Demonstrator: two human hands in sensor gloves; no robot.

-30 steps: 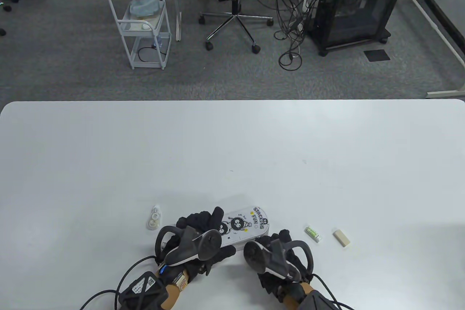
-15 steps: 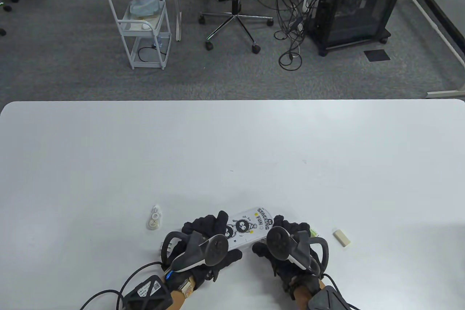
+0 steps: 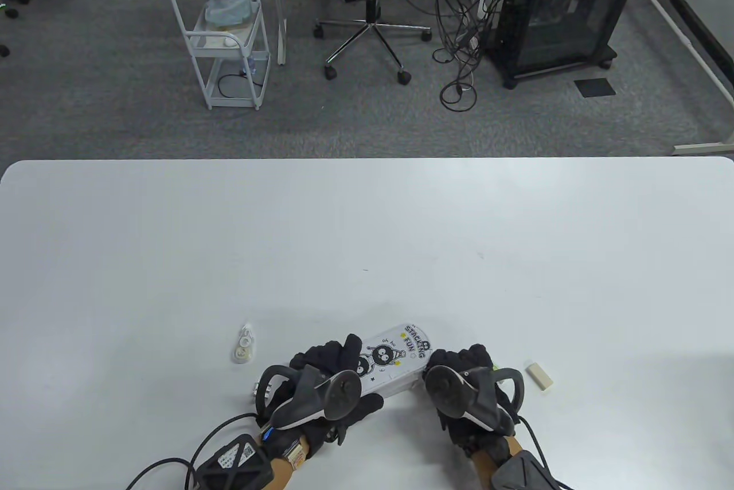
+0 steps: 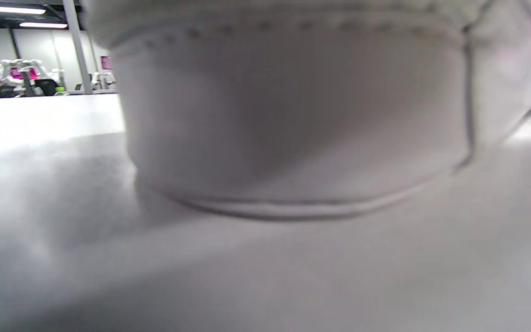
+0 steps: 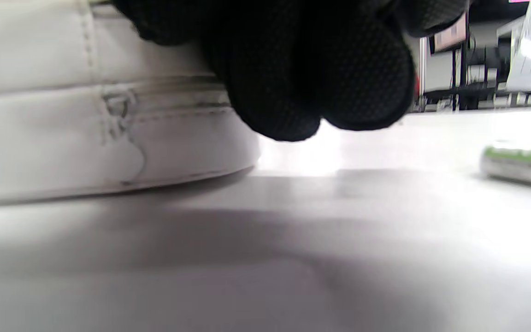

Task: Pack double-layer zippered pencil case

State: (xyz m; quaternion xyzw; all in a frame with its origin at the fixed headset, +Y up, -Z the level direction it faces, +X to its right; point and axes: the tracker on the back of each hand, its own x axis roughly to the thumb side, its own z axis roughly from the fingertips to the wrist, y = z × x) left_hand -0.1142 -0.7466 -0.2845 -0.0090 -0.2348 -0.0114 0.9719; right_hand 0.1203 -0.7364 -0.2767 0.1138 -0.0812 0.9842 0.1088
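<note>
The white pencil case point(image 3: 398, 358) with a black cartoon print lies slanted near the table's front edge. My left hand point(image 3: 358, 369) grips its left end, fingers over the top and thumb along the near side; that end fills the left wrist view point(image 4: 293, 115). My right hand point(image 3: 459, 358) is at the case's right end. In the right wrist view its fingertips point(image 5: 311, 74) are bunched against the case point(image 5: 62, 138) above a zipper line. A zipper pull point(image 5: 118, 113) hangs free. Whether the fingers pinch anything is hidden.
A white correction tape point(image 3: 243, 343) lies left of my left hand. A beige eraser point(image 3: 539, 375) lies right of my right hand. A small green-labelled tube point(image 5: 523, 161) lies on the table close beside my right hand. The white table point(image 3: 367, 237) stretches far behind.
My right hand has moved up and to the right, from the case's near side to its right end, covering the green tube. The case and my left hand shifted slightly right.
</note>
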